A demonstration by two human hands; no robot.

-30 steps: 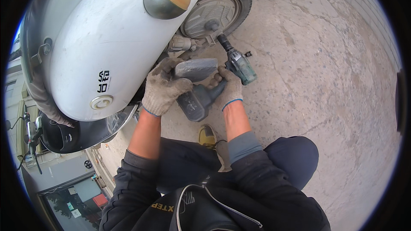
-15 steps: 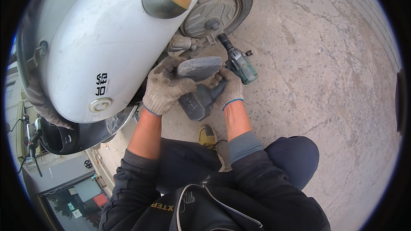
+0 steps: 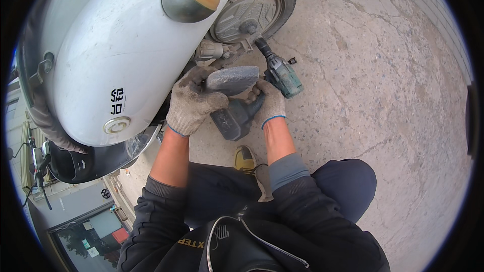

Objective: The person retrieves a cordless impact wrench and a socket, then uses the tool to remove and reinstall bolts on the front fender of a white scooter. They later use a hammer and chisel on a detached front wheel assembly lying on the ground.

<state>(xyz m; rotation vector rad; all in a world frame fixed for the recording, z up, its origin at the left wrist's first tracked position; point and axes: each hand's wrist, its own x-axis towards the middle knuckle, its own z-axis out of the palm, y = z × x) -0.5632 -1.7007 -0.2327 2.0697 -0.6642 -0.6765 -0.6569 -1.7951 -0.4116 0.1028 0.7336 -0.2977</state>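
My left hand [image 3: 192, 102], in a dirty knitted glove, is closed on the left side of a cordless angle grinder with a thick grey, dusty disc or guard [image 3: 232, 79] facing up and a dark battery block [image 3: 228, 121] below. My right hand [image 3: 272, 102], also gloved, wraps round the grinder's body, its fingers curled under the disc. Just to the right, a green-and-black cordless impact wrench [image 3: 283, 73] points at the scooter's wheel hub, its socket end at the axle; what supports it is unclear.
A white scooter [image 3: 111, 55] fills the upper left, with its wheel [image 3: 275, 7] and dusty axle fittings [image 3: 212, 50] beside my hands. My bent legs and yellow shoe [image 3: 244, 157] are below. A tiled wall [image 3: 438, 15] borders the cracked concrete at upper right; a glass door [image 3: 85, 236] is lower left.
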